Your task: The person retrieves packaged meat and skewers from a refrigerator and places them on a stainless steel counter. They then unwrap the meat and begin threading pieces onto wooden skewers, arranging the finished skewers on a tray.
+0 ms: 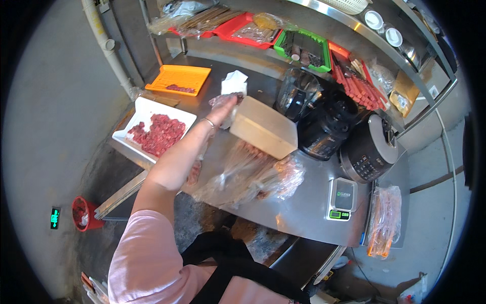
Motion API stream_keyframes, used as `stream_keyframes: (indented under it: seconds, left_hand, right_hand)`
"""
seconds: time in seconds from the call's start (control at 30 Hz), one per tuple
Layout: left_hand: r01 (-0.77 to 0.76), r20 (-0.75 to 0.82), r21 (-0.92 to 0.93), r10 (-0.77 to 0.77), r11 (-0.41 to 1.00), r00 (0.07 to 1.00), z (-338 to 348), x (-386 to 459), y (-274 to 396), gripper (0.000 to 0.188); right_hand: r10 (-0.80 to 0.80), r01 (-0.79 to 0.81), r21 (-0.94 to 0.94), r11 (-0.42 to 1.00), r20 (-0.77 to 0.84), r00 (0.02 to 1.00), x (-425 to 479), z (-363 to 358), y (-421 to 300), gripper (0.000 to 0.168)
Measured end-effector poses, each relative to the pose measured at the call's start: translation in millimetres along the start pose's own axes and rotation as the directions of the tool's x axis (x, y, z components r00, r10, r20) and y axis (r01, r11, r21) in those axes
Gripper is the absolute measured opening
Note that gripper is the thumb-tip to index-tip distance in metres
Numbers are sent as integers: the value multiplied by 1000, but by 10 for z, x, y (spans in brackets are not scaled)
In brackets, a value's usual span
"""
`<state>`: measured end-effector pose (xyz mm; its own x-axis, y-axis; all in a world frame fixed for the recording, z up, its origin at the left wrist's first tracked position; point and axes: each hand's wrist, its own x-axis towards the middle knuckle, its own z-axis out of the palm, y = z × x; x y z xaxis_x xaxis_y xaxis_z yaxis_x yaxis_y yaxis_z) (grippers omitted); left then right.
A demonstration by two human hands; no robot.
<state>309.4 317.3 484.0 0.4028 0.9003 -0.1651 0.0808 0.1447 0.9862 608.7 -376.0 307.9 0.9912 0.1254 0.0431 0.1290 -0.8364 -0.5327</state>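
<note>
My left hand (224,108) reaches over the steel table, beside the near-left end of a pale oblong block or box (264,127). Dark red meat (227,99) and clear plastic lie at its fingers, which are partly hidden, so its grip is unclear. Just beyond is a white paper or tissue (234,83). My right hand is out of view. To the left, a white tray (142,107) holds chopped raw meat (163,133). Clear plastic bags (243,178) with skewered meat lie in front of the block, and a meat strip (194,173) lies near my forearm.
An orange tray (182,72) with some meat stands behind. Rightward are a blender jug (298,93), a black blender base (322,129), a cooker (370,152), a digital scale (341,199) and a bagged bundle (384,220). A shelf with baskets (302,49) runs behind; a red bucket (86,214) stands low left.
</note>
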Motion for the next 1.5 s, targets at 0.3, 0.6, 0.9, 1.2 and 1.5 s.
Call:
stream_keyframes:
  seconds: [0.3,0.6,0.9,1.2,1.5]
  left_hand:
    - [443,-771,435,71,784,633,-2942,-2533,-1493,44]
    - [854,-839,511,-157,97,520,-3843,-3692,-2826,40]
    - [688,-628,725,-426,-19,651,-4135,-3568,-3110,71]
    - [613,-594,788,-344,-65,727,-3870,-3768,-3217,44]
    - [772,-695,636,-440,-7,568,-2574,-4161,-3320,84]
  right_hand:
    - [434,-517,63,854,463,773,-201,293,543,80]
    - [543,-728,22,685,652,530,-785,598,363,84]
    - [198,-267,-89,960,886,420,-1623,731,-464,50]
    - [317,-292,-236,927,909,271,-2280,310,-233,47]
    - [216,-372,-104,922,937,274,-1855,109,469,53]
